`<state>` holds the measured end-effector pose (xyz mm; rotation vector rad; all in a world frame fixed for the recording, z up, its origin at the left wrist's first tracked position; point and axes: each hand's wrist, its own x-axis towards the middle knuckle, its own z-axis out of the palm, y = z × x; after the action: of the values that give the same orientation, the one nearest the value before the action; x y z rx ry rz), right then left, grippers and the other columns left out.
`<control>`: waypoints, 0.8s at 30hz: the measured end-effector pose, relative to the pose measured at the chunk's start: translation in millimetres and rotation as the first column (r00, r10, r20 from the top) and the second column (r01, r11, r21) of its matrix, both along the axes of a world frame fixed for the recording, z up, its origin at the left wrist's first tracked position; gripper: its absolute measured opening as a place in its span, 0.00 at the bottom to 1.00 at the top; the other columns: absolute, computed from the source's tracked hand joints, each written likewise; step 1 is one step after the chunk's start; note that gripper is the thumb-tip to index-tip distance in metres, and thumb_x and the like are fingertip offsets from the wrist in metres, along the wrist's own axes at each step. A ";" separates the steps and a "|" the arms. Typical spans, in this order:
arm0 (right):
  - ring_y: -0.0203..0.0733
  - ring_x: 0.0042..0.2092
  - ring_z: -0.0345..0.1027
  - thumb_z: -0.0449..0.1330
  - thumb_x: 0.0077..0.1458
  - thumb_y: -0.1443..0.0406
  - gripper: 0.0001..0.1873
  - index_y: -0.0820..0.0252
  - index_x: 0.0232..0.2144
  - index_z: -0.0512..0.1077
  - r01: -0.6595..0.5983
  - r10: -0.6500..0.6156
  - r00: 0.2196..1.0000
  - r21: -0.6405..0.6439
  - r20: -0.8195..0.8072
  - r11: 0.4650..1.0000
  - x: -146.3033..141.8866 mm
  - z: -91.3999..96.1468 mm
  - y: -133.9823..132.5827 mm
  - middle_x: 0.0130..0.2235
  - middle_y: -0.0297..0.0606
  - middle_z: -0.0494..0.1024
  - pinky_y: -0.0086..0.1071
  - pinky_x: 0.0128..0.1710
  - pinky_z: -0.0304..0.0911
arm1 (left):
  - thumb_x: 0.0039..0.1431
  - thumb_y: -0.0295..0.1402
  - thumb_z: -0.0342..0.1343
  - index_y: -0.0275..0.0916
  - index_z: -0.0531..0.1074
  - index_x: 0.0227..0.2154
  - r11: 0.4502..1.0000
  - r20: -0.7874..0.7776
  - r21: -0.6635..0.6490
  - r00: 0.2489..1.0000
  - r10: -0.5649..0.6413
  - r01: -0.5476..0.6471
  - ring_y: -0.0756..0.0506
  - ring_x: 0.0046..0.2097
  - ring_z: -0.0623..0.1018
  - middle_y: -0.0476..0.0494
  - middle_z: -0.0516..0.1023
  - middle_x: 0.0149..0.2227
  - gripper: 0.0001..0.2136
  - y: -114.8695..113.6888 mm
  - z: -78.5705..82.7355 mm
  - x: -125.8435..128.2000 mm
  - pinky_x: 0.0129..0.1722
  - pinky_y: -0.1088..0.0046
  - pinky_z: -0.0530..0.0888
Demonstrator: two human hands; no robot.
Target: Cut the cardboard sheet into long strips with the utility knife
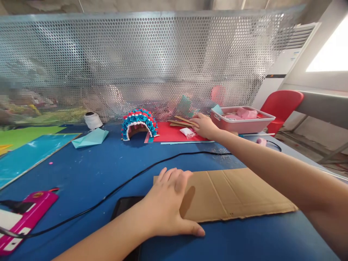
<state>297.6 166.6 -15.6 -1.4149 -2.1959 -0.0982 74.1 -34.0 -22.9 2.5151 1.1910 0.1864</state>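
Observation:
My left hand (168,203) lies palm down with fingers spread over the left end of a flat, creased cardboard sheet (233,194). Its thumb points right along the sheet's near edge. Farther off, my right hand (203,125) has its fingers closed around the right ends of some narrow cardboard strips (181,122). Those strips lie above red paper (167,132), beside a small clear bag of white bits (187,133). A dark flat device (126,206) sits partly beneath my left forearm.
An arch covered in blue and red paper pieces (140,121) stands near the perforated metal screen (163,65). At right is a pink bin (244,125). A black cable (130,181) crosses the blue table to a magenta power strip (29,217). Folded light-blue paper (91,138) lies left.

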 end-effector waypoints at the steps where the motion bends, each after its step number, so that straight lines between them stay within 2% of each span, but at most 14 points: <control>1: 0.46 0.53 0.64 0.57 0.56 0.67 0.14 0.58 0.46 0.73 -0.054 0.054 0.999 0.021 0.003 0.998 -2.2 -0.3 -10.9 0.50 0.44 0.71 0.41 0.55 0.59 | 0.38 0.56 0.62 0.42 0.55 0.55 1.000 0.021 0.020 1.000 -0.005 0.005 0.29 0.58 0.64 0.34 0.65 0.56 0.43 1.6 0.3 -0.1 0.59 0.41 0.53; 4: 0.45 0.53 0.65 0.54 0.56 0.67 0.17 0.56 0.47 0.73 -0.168 0.171 0.985 0.085 -0.022 0.982 2.3 5.3 -50.1 0.50 0.42 0.72 0.39 0.54 0.60 | 0.35 0.51 0.65 0.43 0.56 0.52 0.996 0.053 0.087 0.999 0.000 -0.004 0.32 0.53 0.67 0.37 0.67 0.52 0.41 7.5 5.2 -3.4 0.54 0.44 0.60; 8: 0.46 0.49 0.69 0.54 0.59 0.59 0.17 0.57 0.47 0.74 -0.232 0.247 0.958 0.113 -0.146 0.966 32.7 15.0 -103.2 0.46 0.42 0.76 0.41 0.52 0.63 | 0.35 0.49 0.65 0.42 0.57 0.51 0.994 0.015 0.104 1.000 0.019 -0.021 0.32 0.50 0.67 0.37 0.67 0.50 0.39 16.6 20.6 -13.7 0.47 0.49 0.66; 10: 0.48 0.52 0.67 0.57 0.56 0.54 0.24 0.56 0.52 0.70 -0.275 0.274 0.954 0.004 -0.121 0.961 49.4 16.3 -128.0 0.51 0.43 0.74 0.42 0.53 0.62 | 0.38 0.50 0.64 0.43 0.58 0.51 0.997 -0.002 0.038 0.998 0.063 -0.063 0.32 0.50 0.68 0.37 0.67 0.51 0.37 21.6 27.5 -19.3 0.47 0.51 0.67; 13: 0.53 0.59 0.60 0.64 0.44 0.47 0.42 0.53 0.60 0.62 -0.328 0.352 0.934 -0.234 0.069 0.915 64.4 16.9 -162.2 0.59 0.43 0.66 0.45 0.55 0.61 | 0.40 0.53 0.63 0.45 0.55 0.53 0.989 0.026 -0.106 0.994 0.102 -0.098 0.33 0.54 0.67 0.38 0.64 0.56 0.38 27.8 31.7 -25.1 0.48 0.55 0.68; 15: 0.52 0.58 0.61 0.64 0.44 0.46 0.41 0.52 0.59 0.63 -0.330 0.395 0.906 -0.330 0.154 0.884 66.9 18.9 -180.9 0.59 0.43 0.66 0.45 0.54 0.62 | 0.40 0.55 0.62 0.47 0.55 0.54 0.979 0.045 -0.183 0.994 0.102 -0.092 0.34 0.55 0.68 0.38 0.63 0.58 0.40 29.9 31.5 -26.4 0.49 0.57 0.69; 17: 0.49 0.54 0.67 0.61 0.51 0.51 0.31 0.53 0.56 0.67 -0.336 0.421 0.884 -0.350 0.202 0.874 66.8 21.0 -194.2 0.56 0.42 0.70 0.41 0.51 0.65 | 0.40 0.55 0.62 0.47 0.56 0.54 0.965 0.042 -0.243 0.993 0.109 -0.096 0.35 0.54 0.69 0.39 0.64 0.57 0.39 30.3 30.8 -26.0 0.47 0.59 0.70; 20: 0.43 0.47 0.72 0.54 0.57 0.65 0.19 0.55 0.50 0.71 -0.370 0.428 0.864 -0.240 0.266 0.897 67.9 20.4 -202.3 0.49 0.40 0.76 0.35 0.45 0.68 | 0.43 0.55 0.61 0.47 0.59 0.54 0.943 0.049 -0.306 0.988 0.149 -0.127 0.35 0.53 0.71 0.40 0.67 0.57 0.36 30.5 30.1 -25.2 0.47 0.58 0.70; 22: 0.42 0.46 0.72 0.50 0.57 0.71 0.18 0.57 0.47 0.71 -0.373 0.370 0.874 -0.052 0.314 0.926 71.0 17.4 -201.2 0.47 0.40 0.77 0.36 0.45 0.67 | 0.47 0.57 0.58 0.47 0.62 0.54 0.938 0.136 -0.326 0.976 0.169 -0.117 0.35 0.56 0.69 0.40 0.67 0.58 0.33 32.8 29.3 -25.4 0.52 0.57 0.67; 24: 0.45 0.45 0.71 0.48 0.56 0.74 0.18 0.59 0.45 0.70 -0.320 0.248 0.909 0.179 0.333 0.931 75.2 14.8 -197.8 0.45 0.42 0.77 0.39 0.45 0.66 | 0.52 0.59 0.51 0.45 0.65 0.52 0.946 0.343 -0.313 0.918 0.199 -0.088 0.36 0.59 0.67 0.40 0.68 0.58 0.30 37.6 28.0 -25.7 0.57 0.58 0.62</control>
<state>372.8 -31.2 -0.8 -0.9893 -2.5232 -0.4805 48.4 3.6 5.1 2.0229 1.1512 0.4662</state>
